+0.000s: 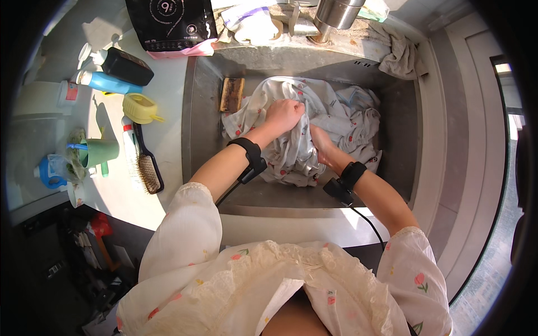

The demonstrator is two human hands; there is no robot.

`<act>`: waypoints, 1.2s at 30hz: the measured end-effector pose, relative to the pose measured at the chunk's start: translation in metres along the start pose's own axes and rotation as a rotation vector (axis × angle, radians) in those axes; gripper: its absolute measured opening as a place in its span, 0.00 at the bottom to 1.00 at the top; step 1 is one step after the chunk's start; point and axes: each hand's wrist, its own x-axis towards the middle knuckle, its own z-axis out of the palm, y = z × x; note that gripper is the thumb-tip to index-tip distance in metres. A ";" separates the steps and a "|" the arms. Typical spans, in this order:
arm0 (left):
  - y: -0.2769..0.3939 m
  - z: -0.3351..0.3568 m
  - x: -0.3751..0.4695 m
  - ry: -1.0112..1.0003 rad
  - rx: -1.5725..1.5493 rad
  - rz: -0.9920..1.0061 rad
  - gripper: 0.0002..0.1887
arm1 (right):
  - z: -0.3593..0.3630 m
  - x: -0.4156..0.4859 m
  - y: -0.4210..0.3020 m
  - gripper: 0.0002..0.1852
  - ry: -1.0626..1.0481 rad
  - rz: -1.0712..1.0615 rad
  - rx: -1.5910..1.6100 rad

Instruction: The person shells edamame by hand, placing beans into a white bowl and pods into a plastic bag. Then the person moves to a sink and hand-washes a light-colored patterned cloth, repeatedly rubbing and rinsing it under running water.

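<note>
A wet white cloth with small red prints (pixel 283 153) lies bunched in a stainless steel sink (pixel 201 168). My left hand (pixel 287 112) is closed in a fist on a fold of this cloth, near the middle of the pile. Just to its right and a little lower, my right hand (pixel 321 143) presses against the side of the same raised fold; its fingers are mostly hidden behind and under the fabric, so its grip does not show. A wooden scrubbing brush or block (pixel 232 95) rests at the sink's left wall, apart from both hands.
A metal faucet (pixel 336 14) and rags (pixel 401 59) are at the back rim. The left counter holds a black bag (pixel 172 25), black bottle (pixel 127 66), blue bottle (pixel 111 82), yellow plastic holder (pixel 141 108), hairbrush (pixel 148 168) and green cup (pixel 101 152).
</note>
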 end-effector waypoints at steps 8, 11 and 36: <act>-0.080 0.003 -0.062 -0.406 0.782 0.184 0.28 | -0.043 -0.005 0.013 0.30 0.162 -0.654 -1.955; -0.080 0.015 -0.071 -0.582 0.986 0.310 0.30 | -0.036 -0.002 0.039 0.28 -0.082 -0.796 -2.230; 0.042 -0.001 -0.043 0.074 -0.317 0.372 0.09 | -0.028 0.030 0.002 0.20 -0.460 -0.194 0.392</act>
